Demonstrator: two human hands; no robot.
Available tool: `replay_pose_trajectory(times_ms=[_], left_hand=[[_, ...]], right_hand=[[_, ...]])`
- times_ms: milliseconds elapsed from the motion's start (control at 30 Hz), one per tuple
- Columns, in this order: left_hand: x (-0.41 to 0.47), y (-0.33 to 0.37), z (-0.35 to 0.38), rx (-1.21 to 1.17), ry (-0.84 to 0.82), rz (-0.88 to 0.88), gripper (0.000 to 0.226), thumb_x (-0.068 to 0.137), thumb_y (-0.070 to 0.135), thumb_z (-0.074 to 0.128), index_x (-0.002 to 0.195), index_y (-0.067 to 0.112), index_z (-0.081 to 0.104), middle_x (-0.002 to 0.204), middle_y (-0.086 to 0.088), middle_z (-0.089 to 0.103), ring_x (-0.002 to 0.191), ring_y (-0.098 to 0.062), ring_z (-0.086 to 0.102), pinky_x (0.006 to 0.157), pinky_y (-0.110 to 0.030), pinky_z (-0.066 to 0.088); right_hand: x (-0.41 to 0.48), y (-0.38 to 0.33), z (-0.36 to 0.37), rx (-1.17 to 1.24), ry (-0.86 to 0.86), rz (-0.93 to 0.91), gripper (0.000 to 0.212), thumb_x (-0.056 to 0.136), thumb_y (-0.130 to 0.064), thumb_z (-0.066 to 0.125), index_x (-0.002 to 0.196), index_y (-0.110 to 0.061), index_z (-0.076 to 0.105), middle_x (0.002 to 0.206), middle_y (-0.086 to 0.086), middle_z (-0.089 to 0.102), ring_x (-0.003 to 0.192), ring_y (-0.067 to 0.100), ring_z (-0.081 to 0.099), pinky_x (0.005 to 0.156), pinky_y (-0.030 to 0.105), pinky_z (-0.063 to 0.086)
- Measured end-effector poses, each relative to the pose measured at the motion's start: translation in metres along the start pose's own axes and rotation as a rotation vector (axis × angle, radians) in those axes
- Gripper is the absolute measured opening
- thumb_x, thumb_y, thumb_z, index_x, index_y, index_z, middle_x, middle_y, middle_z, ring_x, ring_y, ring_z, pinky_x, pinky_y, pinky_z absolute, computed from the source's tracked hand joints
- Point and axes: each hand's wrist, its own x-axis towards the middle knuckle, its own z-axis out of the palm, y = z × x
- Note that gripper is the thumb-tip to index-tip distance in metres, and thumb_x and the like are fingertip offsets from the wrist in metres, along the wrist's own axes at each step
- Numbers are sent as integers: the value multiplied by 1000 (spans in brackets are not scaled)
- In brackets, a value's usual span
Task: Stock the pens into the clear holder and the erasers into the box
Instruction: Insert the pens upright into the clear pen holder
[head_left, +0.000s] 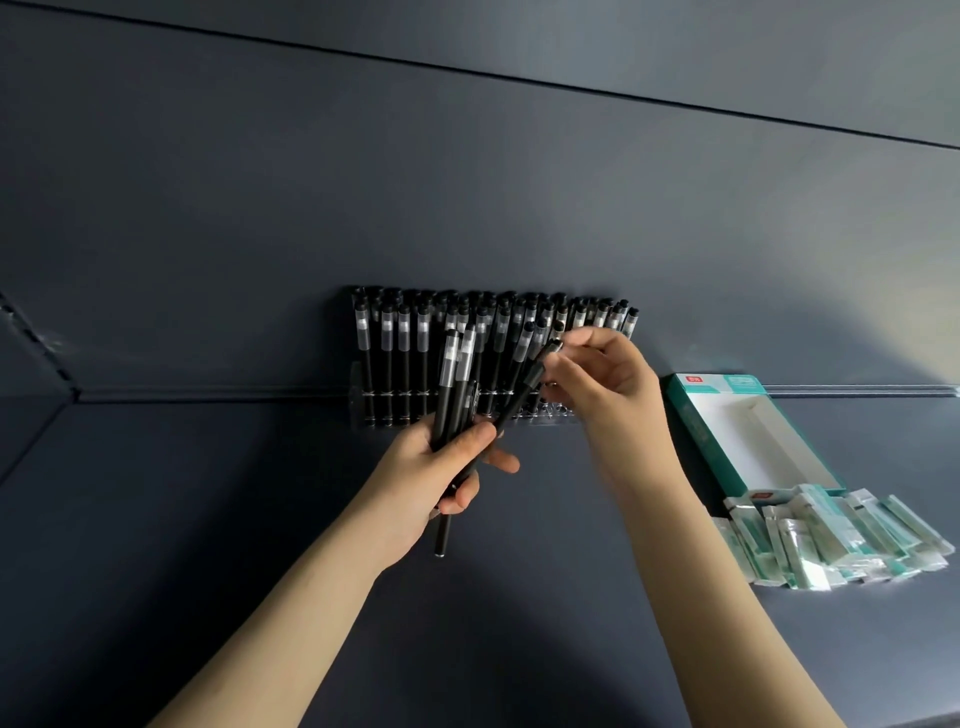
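Note:
A clear holder (363, 410) stands against the dark back wall, packed with several upright black pens (405, 338). My left hand (441, 467) grips a small bundle of black pens (452, 384) in front of the holder. My right hand (597, 374) pinches the capped top of one slanted pen (524, 389) from that bundle, just before the holder's right half. A teal-and-white box (727, 431) lies open to the right with its inside bare. Several wrapped erasers (831, 540) are heaped in front of it.
The dark shelf surface (208, 519) stretches left and toward me. A back wall (467, 182) rises behind the holder, and a side panel (31, 364) closes the left end.

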Motion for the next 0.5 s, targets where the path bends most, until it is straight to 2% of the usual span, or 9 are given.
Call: replay_pose_trajectory(times_ms=[100, 200, 267, 367, 500], left_hand=[[0, -1, -2, 24, 21, -16, 41, 84, 51, 59, 96, 12, 56, 85, -18, 70, 45, -14, 30, 54, -38, 13], [3, -3, -4, 0, 86, -16, 39, 88, 47, 55, 98, 10, 46, 83, -9, 70, 45, -14, 30, 58, -41, 12], [5, -5, -5, -6, 113, 4, 28, 95, 38, 53, 96, 12, 45, 82, -7, 69, 48, -14, 32, 56, -38, 14], [6, -7, -5, -42, 126, 47, 15, 100, 22, 51, 98, 9, 45, 78, -5, 66, 51, -12, 35, 48, -25, 23], [6, -10, -3, -51, 143, 58, 15, 100, 20, 51, 106, 9, 43, 79, -4, 66, 53, -11, 38, 48, -23, 28]], right_hand=[[8, -2, -10, 73, 118, -92, 20, 91, 4, 62, 93, -15, 58, 77, -3, 65, 71, 13, 60, 71, 27, 54], [15, -8, -27, -4, 338, -248, 20, 90, 2, 63, 92, -17, 56, 81, -1, 63, 73, 13, 62, 76, 32, 54], [18, -11, -35, -112, 441, -328, 19, 89, -3, 64, 92, -19, 56, 83, 4, 63, 75, 18, 63, 78, 37, 54], [21, -11, -38, -240, 475, -404, 19, 89, -7, 63, 94, -24, 55, 89, 6, 66, 80, 24, 65, 78, 35, 53], [21, -7, -32, -361, 455, -438, 23, 90, -6, 63, 94, -28, 54, 87, -10, 66, 79, 11, 66, 75, 24, 51]])
